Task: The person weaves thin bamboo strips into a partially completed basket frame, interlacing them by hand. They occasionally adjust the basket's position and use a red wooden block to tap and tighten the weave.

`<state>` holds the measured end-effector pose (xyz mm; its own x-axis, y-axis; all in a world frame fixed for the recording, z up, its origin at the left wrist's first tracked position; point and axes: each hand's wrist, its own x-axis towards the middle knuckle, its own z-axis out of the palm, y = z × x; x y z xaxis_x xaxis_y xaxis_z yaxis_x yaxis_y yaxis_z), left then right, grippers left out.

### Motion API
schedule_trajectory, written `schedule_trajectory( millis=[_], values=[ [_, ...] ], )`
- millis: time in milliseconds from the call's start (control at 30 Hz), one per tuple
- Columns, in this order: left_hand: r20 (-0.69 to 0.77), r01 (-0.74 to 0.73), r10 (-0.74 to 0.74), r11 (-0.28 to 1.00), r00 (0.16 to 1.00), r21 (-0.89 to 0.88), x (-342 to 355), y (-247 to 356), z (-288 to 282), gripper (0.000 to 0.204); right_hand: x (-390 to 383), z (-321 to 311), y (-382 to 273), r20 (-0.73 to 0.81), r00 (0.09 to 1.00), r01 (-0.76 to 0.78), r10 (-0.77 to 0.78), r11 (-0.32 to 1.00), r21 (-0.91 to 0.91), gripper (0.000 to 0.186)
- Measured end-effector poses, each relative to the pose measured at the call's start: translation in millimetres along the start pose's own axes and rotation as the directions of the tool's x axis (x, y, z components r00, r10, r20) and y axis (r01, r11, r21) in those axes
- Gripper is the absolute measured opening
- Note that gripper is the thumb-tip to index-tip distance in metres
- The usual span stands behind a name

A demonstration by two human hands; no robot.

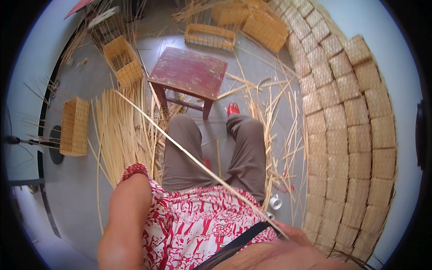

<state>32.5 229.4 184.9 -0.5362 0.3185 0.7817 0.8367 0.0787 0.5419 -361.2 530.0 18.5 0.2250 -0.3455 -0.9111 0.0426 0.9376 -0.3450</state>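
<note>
- Pale strip point(180, 147): runs diagonally from 10 o'clock to 5 o'clock, above your lap;
- Your right hand point(294, 235): at 5 o'clock, at the strip's near end; blurred, so whether its fingers pinch cannot be told;
- Your left hand: outside the view, grip unknown; left arm point(126, 216) near 8 o'clock;
- Red stool point(191, 72): 11 o'clock;
- Loose strips point(112, 128): 9 o'clock;
- Woven blocks point(355, 135): stacked, 3 o'clock.
</note>
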Motion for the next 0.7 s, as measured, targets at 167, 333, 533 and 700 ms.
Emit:
schedule_trajectory(
  millis=[167,333,533,700],
  values=[
    [-0.025,-0.05,0.051,0.998,0.998,0.039,-15.0,-4.1,2.7,0.031,48.7,-45.5,48.6,0.042,0.986,-0.169,0.164,0.952,0.256,0.044],
    [-0.032,-0.018,0.02,0.997,0.999,0.07,-9.9,1.3,17.7,0.034,76.4,-49.7,-2.8,0.002,0.998,-0.064,0.064,0.997,0.049,0.045],
    [-0.032,-0.142,0.14,0.983,0.99,-0.114,-8.6,-24.9,27.4,0.038,81.4,-59.7,14.5,0.009,0.999,-0.033,0.033,0.999,-0.004,0.048],
    [-0.127,-0.088,0.032,0.88,0.991,-0.468,-2.8,-49.3,57.8,0.057,86.9,-74.6,55.5,0.072,0.995,-0.066,0.064,0.997,0.029,0.05]
  ],
)
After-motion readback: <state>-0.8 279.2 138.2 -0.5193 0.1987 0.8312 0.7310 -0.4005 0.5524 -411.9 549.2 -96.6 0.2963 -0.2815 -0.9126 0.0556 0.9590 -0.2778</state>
